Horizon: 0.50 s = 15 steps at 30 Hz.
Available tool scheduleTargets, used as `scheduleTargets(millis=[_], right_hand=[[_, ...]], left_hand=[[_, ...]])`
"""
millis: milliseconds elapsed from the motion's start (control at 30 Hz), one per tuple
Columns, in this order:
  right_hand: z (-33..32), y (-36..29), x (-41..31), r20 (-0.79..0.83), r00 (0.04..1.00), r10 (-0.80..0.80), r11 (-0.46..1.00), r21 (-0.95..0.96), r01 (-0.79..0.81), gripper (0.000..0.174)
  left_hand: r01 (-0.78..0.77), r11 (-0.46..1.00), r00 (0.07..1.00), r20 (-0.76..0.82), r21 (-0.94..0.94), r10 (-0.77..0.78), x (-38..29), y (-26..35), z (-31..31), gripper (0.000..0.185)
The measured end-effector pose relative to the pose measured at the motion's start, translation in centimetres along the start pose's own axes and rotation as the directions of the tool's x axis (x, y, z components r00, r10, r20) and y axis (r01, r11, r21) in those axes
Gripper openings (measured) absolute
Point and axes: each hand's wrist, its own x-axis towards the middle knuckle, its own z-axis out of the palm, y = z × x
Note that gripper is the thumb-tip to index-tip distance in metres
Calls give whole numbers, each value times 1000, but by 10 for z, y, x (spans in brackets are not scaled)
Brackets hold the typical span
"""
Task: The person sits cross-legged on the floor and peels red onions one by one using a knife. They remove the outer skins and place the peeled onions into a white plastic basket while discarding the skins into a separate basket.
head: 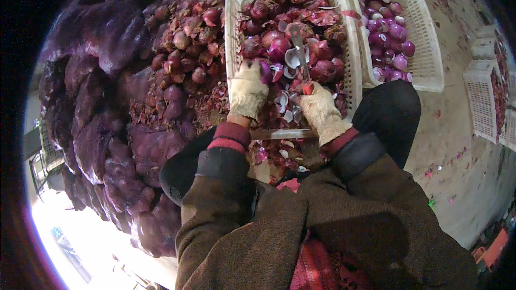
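Observation:
My left hand [248, 88], in a cream knit glove, is at the left side of a white plastic crate [292, 133]. Its fingers curl around a red onion [265, 73] that is partly hidden by the glove. In the same kind of glove, my right hand [320, 106] grips a knife [299, 48] by its red handle. The blade points away from me over the crate. Unpeeled red onions [325, 71] with dry skins fill that crate, and pale, curved onion peels [292, 58] lie among them between my hands.
A second white crate [428, 54] on the right holds shiny peeled onions [397, 32]. To the left, loose onions [181, 40] and skins lie against large purple mesh sacks [96, 121]. More crates [481, 96] stand at the far right. Scraps [429, 173] are scattered on the concrete floor [443, 145].

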Motion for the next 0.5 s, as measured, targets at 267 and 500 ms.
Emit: scheduleTargets(millis=[267, 500], right_hand=[[14, 27, 12, -12, 996, 89, 933, 351, -79, 27], [-7, -6, -3, 297, 905, 306, 632, 647, -426, 21]], left_hand=[[-132, 966, 987, 61, -222, 149, 43, -13, 22, 56], [269, -744, 920, 392, -612, 11, -14, -11, -11, 53]])
